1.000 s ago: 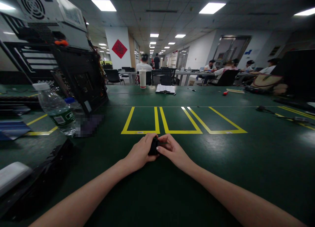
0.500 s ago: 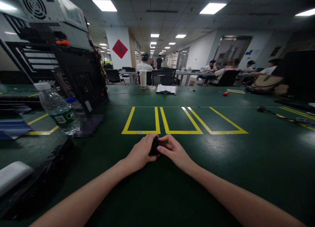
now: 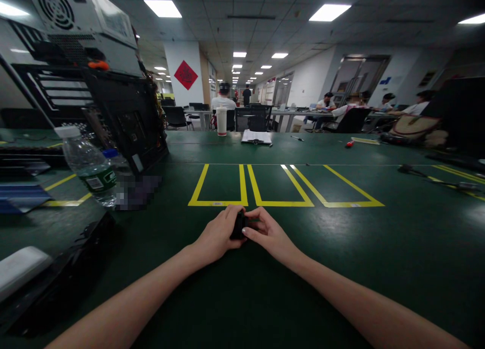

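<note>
A small black object [image 3: 237,226], its exact kind hidden by my fingers, is between my two hands in the middle of the view. My left hand [image 3: 217,233] wraps round it from the left, thumb below and fingers over the top. From the right, my right hand [image 3: 270,234] meets it with bent fingers, the thumb tip touching its edge. Both hands are low over the dark green table [image 3: 246,293], just in front of the yellow tape outlines [image 3: 217,204].
Left stand a computer case [image 3: 129,121], a water bottle [image 3: 89,169], a black plastic piece [image 3: 71,268] and a white block [image 3: 22,268]. Farther back are a cup [image 3: 222,122], a clipboard [image 3: 256,137] and a pen [image 3: 297,138]. A cable [image 3: 432,176] lies right. Several people sit beyond.
Both hands stay around the black object with barely any motion of the fingers. The whole view has shifted very slightly. Far back, a standing person has moved a little to the right.
</note>
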The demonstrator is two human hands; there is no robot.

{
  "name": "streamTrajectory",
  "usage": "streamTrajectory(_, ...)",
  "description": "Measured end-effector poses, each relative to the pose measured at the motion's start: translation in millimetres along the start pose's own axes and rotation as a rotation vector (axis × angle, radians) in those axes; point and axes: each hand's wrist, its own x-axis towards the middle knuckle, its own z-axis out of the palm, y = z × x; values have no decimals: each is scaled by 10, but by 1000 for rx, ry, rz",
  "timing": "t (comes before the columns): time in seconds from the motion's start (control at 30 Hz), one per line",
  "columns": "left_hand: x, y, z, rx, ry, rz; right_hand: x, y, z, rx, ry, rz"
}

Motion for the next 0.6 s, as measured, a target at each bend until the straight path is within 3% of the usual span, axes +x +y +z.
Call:
streamTrajectory(0.33,-1,8,-16,-19,-18,-17,26,45,-9,-56,59,50)
streamTrajectory(0.6,13,-34,34,14,31,14,-5,27,18,-42,27,-38)
